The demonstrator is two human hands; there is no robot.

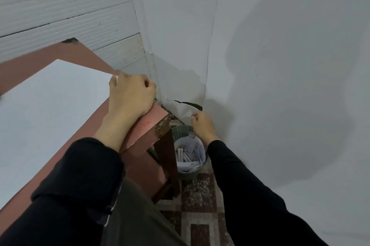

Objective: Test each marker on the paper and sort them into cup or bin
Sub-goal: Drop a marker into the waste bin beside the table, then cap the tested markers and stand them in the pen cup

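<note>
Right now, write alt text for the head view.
A person's right hand hangs above a green bin of white scraps on the floor, while the left hand, fingers curled, rests on the table corner beside a white paper.

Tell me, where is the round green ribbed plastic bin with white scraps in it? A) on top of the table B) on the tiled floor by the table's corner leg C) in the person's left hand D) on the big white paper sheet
B: the round green ribbed plastic bin stands on the tiled floor, beside the reddish-brown table's corner leg and under the right hand.
</note>
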